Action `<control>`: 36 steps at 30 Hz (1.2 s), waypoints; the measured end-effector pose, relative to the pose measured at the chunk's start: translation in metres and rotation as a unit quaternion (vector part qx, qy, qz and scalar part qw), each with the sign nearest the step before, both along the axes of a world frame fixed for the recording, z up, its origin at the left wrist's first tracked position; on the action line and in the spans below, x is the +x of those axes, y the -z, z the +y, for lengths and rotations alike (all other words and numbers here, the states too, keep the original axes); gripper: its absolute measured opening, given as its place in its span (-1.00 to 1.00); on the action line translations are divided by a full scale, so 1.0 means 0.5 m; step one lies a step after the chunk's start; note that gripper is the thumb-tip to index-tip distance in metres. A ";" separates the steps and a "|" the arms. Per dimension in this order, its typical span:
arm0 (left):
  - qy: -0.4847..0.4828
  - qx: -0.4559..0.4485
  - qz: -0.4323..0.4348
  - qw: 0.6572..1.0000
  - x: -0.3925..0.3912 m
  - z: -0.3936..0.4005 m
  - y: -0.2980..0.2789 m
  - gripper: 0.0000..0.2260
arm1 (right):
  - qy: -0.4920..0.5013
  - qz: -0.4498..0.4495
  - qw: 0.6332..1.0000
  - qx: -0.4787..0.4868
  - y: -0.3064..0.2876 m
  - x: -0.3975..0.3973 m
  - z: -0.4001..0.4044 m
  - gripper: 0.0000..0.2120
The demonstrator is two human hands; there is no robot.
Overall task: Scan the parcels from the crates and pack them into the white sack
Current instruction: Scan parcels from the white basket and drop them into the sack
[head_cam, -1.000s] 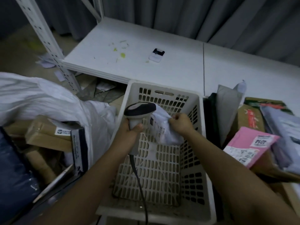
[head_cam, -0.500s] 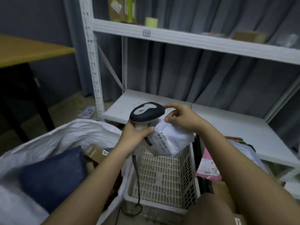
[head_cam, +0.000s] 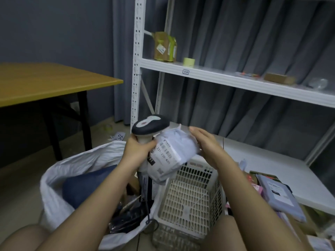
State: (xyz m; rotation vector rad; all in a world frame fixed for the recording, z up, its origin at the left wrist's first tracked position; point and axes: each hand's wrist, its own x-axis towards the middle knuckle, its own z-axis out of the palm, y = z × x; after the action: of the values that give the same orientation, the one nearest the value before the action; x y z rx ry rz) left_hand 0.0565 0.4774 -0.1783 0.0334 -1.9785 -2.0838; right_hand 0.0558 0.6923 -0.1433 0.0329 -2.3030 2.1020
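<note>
The parcel, a soft white bag with a barcode label facing the camera, is held up in the air above the cream crate, between both hands. The right hand lies against its right side with the fingers nearly straight, its grip flat on the bag rather than curled round it. The left hand has its grip clamped on the handle of the scanner (dark head, pale handle), which touches the parcel's upper left. The white sack stands open at lower left, holding a dark blue parcel. More parcels lie at right, a white shelf behind, a wooden table at left.
</note>
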 end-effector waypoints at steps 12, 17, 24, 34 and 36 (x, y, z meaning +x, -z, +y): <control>-0.077 0.085 -0.019 0.993 0.002 -0.041 0.011 -0.69 | 0.038 0.071 0.990 -0.114 0.103 0.027 -0.139 -0.91; -0.070 0.066 -0.019 0.995 -0.005 -0.066 0.026 -0.68 | -0.014 0.055 0.992 -0.110 0.085 -0.005 -0.129 -0.95; -0.060 0.040 -0.035 0.997 -0.028 -0.088 0.041 -0.63 | 0.127 0.086 0.988 -0.010 0.096 -0.081 -0.113 -0.94; 0.046 -0.093 -0.053 0.993 -0.022 -0.049 0.091 -0.72 | 0.197 0.046 0.976 0.077 0.143 -0.181 -0.072 -0.93; 0.056 -0.131 -0.057 0.988 -0.023 -0.030 0.107 -0.72 | 0.202 0.033 0.975 0.090 0.159 -0.187 -0.067 -0.85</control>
State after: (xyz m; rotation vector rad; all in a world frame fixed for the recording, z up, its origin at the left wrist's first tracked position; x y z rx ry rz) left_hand 0.0449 0.4625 -0.2319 -0.0106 -2.3581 -1.9072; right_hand -0.0376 0.6591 -0.2230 -0.3274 -2.2215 1.6685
